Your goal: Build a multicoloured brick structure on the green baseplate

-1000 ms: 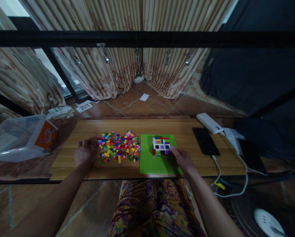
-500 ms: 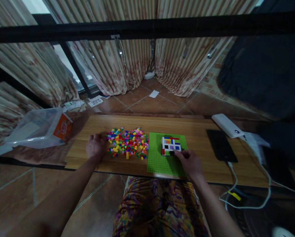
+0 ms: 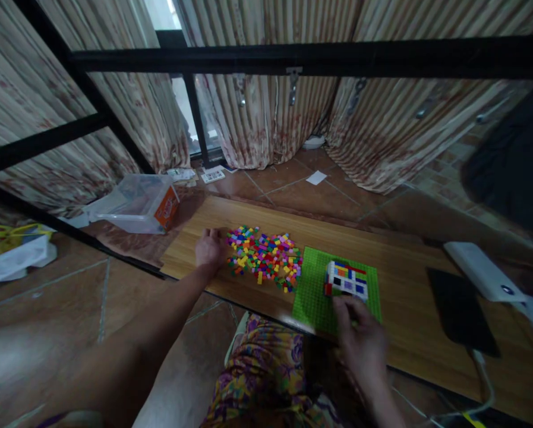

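My left hand (image 3: 210,248) rests on the wooden table with its fingers curled, just left of a spread-out pile of small multicoloured toy bricks (image 3: 270,255). Whatever may be inside those fingers is hidden. On a green studded baseplate (image 3: 311,297) sits a low white-edged brick build (image 3: 347,280) with blue, red, orange and black pieces in it. My right hand (image 3: 362,336) is at the near side of this build, thumb and fingertips drawn together over the baseplate. Blur and the hand itself hide what is between them.
Past the table's left end stands a clear plastic box (image 3: 136,202) with an orange label. To the right lie a black phone (image 3: 462,309) with a cable and a white power bank (image 3: 484,270). A black rail (image 3: 319,59) crosses in front of the curtains.
The view has swung left and tilted, so everything sits further right. My right hand has shifted from the build's near right corner toward its near left side. My left hand stays beside the pile.
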Motion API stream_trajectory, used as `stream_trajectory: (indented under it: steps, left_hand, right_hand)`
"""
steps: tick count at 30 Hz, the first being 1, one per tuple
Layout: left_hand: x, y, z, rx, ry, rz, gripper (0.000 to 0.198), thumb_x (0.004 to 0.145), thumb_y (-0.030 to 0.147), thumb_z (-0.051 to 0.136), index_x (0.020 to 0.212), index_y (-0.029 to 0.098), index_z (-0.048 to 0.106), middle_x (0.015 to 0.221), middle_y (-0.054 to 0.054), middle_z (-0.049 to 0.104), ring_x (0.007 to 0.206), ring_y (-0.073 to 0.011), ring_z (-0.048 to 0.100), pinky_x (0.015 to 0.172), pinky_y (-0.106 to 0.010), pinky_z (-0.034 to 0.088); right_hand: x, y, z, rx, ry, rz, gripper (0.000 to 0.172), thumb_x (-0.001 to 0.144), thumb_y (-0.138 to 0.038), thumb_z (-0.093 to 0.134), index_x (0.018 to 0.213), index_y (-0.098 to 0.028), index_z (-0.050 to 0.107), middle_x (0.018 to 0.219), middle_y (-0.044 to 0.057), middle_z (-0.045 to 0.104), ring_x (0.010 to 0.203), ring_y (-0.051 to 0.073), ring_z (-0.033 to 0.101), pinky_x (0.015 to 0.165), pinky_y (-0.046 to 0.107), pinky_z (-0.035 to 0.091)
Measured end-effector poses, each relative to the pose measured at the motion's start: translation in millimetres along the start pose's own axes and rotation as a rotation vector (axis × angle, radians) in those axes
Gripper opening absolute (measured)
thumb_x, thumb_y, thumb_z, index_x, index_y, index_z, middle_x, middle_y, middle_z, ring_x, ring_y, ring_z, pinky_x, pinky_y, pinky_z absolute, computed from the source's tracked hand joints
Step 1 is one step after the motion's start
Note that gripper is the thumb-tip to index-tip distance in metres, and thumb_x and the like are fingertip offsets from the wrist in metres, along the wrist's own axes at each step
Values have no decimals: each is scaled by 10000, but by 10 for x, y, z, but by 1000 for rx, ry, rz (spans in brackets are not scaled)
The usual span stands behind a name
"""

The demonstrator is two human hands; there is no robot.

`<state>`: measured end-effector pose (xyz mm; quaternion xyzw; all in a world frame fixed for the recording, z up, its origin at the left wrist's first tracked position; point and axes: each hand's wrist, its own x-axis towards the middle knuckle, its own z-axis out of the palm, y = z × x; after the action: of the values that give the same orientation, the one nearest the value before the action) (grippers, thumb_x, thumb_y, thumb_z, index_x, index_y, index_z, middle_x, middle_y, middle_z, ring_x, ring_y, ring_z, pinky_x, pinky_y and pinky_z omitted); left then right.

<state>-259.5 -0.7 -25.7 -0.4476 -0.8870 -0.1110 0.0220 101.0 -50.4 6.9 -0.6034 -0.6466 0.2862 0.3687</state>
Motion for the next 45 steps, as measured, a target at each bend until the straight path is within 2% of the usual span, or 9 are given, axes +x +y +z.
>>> stream_trajectory:
  steps: [3, 6, 13, 21, 26, 30, 32, 39, 45]
  left_hand:
    - [1, -1, 5, 3, -1, 2, 316, 905, 250, 400, 1128, 184, 613, 1091, -114, 601, 954, -235, 616, 771, -318, 459]
    - [1, -4, 4, 12, -8, 9, 314, 907, 249, 403, 1135, 181, 607, 1087, -115, 595, 947, -234, 615, 774, -323, 461]
    - [2, -11, 12, 10, -6, 8, 313, 901, 240, 411, 1141, 186, 604, 1065, -114, 595, 934, -235, 616, 776, -330, 465]
    - [1, -30, 22, -12, 18, 19, 330, 885, 227, 409, 1149, 189, 602, 1096, -121, 597, 929, -235, 612, 768, -328, 459]
    - [16, -21, -5, -4, -5, 6, 367, 902, 252, 361, 1174, 184, 598, 1123, -141, 596, 934, -255, 611, 743, -343, 457]
    - [24, -3, -32, 5, -15, -11, 377, 903, 270, 357, 1180, 177, 597, 1135, -151, 594, 945, -267, 610, 734, -350, 458]
    - [26, -1, -35, 11, -17, -15, 375, 902, 275, 361, 1176, 180, 600, 1141, -150, 593, 945, -269, 612, 730, -352, 458]
    - [24, -4, -25, 22, -6, -17, 375, 897, 264, 371, 1182, 189, 604, 1137, -144, 604, 947, -277, 615, 727, -356, 457]
    - [24, 5, -46, 19, -2, -17, 366, 893, 257, 381, 1173, 187, 605, 1147, -142, 606, 939, -267, 617, 725, -347, 461]
  right_hand:
    - [-131, -217, 360, 48, -215, -208, 267, 944, -395, 466, 896, -211, 654, 865, 35, 669, 821, 173, 620, 744, 273, 457]
    - [-146, -365, 683, 32, -240, -334, 219, 955, -321, 464, 905, -217, 649, 864, 35, 651, 830, 166, 608, 750, 269, 456]
    - [2, -532, 1207, -260, -148, -512, 189, 930, -323, 527, 938, -186, 657, 869, 71, 649, 882, 209, 586, 776, 304, 434]
    - [-3, -572, 1488, -492, -69, -452, 105, 896, -236, 555, 904, -188, 648, 817, 76, 636, 805, 230, 565, 721, 334, 407]
    - [12, -572, 1411, -378, -50, -421, 179, 921, -194, 463, 915, -195, 642, 817, 85, 637, 810, 228, 580, 733, 332, 428]
    - [12, -536, 1188, -99, -97, -380, 243, 947, -247, 414, 992, -201, 648, 904, 84, 657, 870, 199, 613, 787, 314, 470]
    - [9, -501, 1045, 99, -129, -261, 240, 928, -297, 460, 1021, -205, 661, 951, 79, 669, 878, 187, 630, 791, 310, 493]
    - [37, -368, 558, 989, -133, 510, 290, 703, -414, 761, 901, -204, 728, 763, 6, 712, 671, 150, 673, 664, 299, 555]
    - [59, -313, 333, 1099, -80, 574, 261, 627, -323, 835, 847, -209, 752, 850, 20, 739, 793, 145, 682, 765, 280, 557]
